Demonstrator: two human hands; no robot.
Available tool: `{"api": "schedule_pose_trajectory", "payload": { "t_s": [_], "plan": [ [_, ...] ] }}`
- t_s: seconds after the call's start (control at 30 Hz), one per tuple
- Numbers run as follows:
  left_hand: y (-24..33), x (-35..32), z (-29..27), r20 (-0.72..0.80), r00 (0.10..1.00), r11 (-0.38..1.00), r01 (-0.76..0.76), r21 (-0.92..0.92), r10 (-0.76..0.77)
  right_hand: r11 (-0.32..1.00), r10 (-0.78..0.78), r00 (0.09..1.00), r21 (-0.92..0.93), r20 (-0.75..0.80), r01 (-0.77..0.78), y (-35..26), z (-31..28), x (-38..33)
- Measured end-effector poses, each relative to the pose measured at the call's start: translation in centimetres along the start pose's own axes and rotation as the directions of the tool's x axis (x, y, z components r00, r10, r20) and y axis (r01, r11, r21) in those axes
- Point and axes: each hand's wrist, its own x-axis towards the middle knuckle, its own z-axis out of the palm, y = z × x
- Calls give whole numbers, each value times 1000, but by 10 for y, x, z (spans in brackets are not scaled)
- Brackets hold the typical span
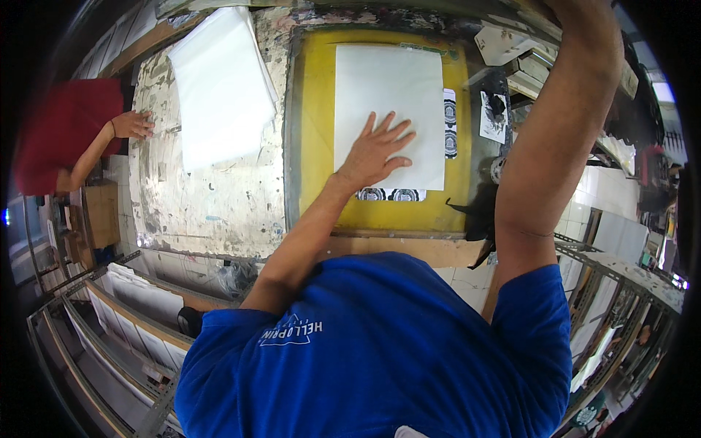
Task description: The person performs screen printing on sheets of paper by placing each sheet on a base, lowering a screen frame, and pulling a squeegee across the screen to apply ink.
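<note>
1 white sheet [387, 80] is laid over the yellow panel [314, 146], the left hand [374, 152] spread flat on it, grip released. The right hand is out of view, so its grip cannot be told. Black-printed labels [450, 124] are partly covered by the sheet. Left of the panel, paper [219, 95] is piled on the table [164, 208]; farther left, a co-worker's hand [131, 125] is seen.

Left hand [377, 155] on white sheet [388, 80]
</note>
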Motion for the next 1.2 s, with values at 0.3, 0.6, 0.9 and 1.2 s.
{"api": "schedule_pose_trajectory", "payload": {
  "t_s": [0.3,0.6,0.9,1.2],
  "plan": [
    [58,-16,-148,-697,526,636,-333,-696,-487,998,68,997,-8,23,-68,-23,27,-86],
    [29,-169,-78,-381,642,639,226,-735,-665,929,336,909,74,248,-363,-63,108,-208],
    [6,-194,-50,-442,780,875,485,-22,-443,921,385,753,-174,533,-348,-55,186,-276],
    [10,-197,-51,-406,753,822,570,11,-517,908,419,849,-121,321,-402,29,251,-246]
  ]
}}
